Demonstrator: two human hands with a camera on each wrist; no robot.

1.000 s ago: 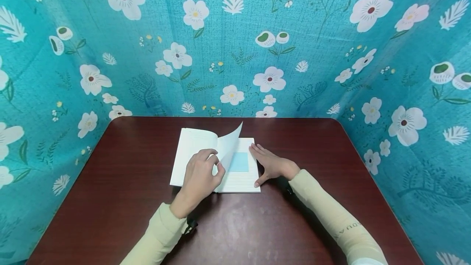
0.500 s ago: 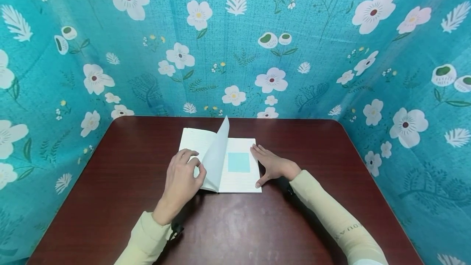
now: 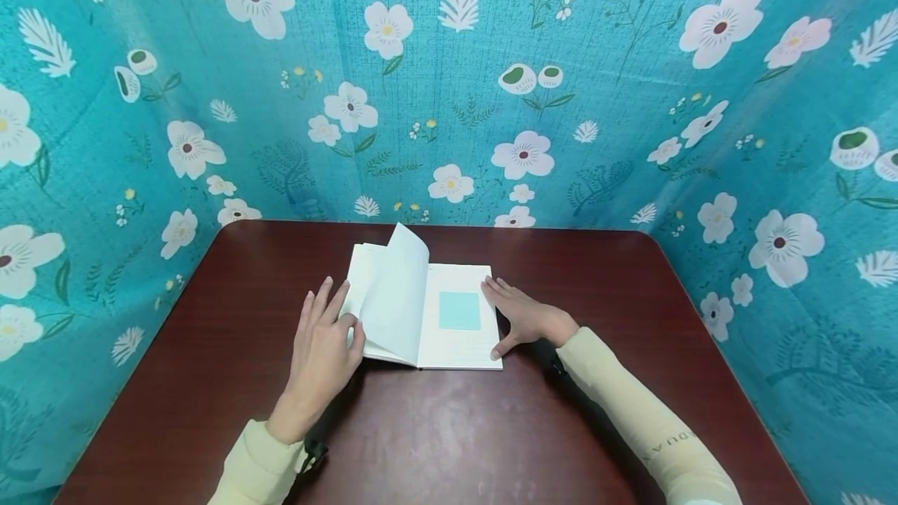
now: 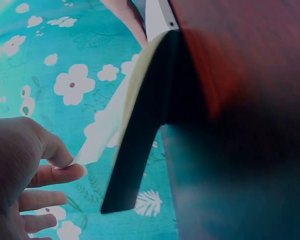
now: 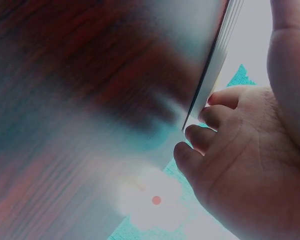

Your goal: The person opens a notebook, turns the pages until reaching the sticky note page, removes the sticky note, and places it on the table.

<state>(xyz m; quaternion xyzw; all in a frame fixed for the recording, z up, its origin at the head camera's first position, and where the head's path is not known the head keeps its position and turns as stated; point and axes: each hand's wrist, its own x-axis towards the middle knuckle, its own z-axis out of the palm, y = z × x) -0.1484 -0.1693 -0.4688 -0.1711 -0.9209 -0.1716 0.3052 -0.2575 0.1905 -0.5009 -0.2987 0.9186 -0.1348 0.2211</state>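
Observation:
A notebook (image 3: 459,275) lies spread open on the table, and a pale blue square note (image 3: 459,311) is on its right-hand page. Between thumb and index finger my left hand (image 3: 321,357) pinches the edge of a lifted leaf (image 3: 401,294), which curves over the left half. In the left wrist view, that leaf (image 4: 102,132) runs from the pinch towards the dark cover (image 4: 140,145); the other fingers are extended. My right hand (image 3: 525,318) rests along the notebook's right edge, fingers and thumb spread. In the right wrist view, its fingertips touch the page edges (image 5: 215,72).
The dark red-brown table (image 3: 449,443) extends around the notebook on all sides. Behind it and at both sides hangs a turquoise flowered cloth (image 3: 421,100). Dark wrist straps (image 3: 314,454) show below the sleeves.
My left hand has moved left and towards me, drawing the leaf from the right side over to the left half. The blue note has become fully uncovered. My right hand has stayed in place.

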